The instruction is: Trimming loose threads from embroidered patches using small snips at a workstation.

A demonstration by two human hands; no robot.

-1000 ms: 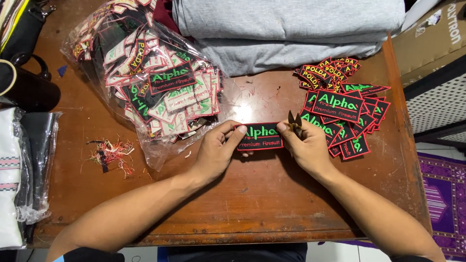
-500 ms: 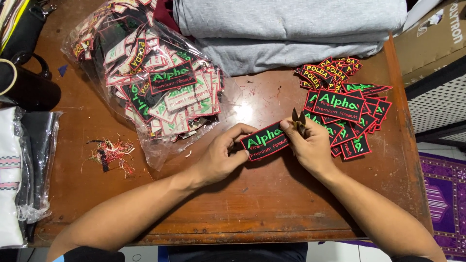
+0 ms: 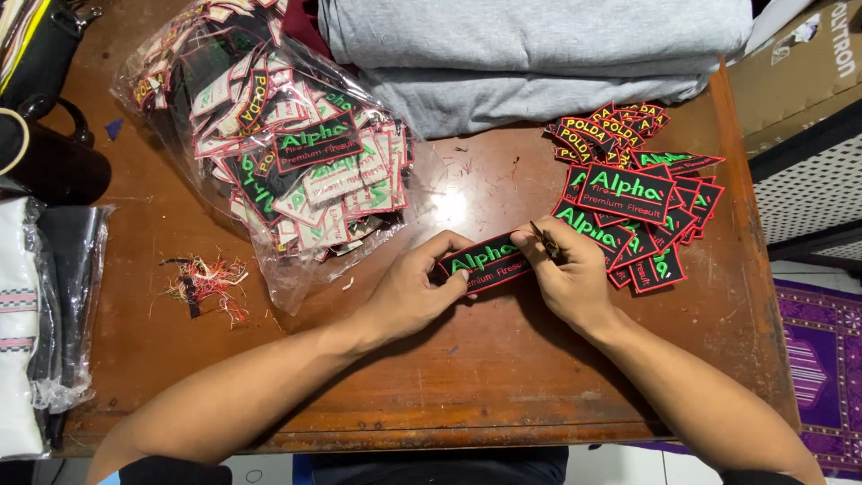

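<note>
1. Hands are meeting over the brown wooden table, both grasping one black embroidered patch with green lettering and a red border.
2. The left hand is pinching the patch's left end, thumb on top.
3. The right hand is gripping its right end, also holding small thread snips.
4. A loose patch pile is lying just beside the right hand; a clear bag of patches is sitting at upper left.
</note>
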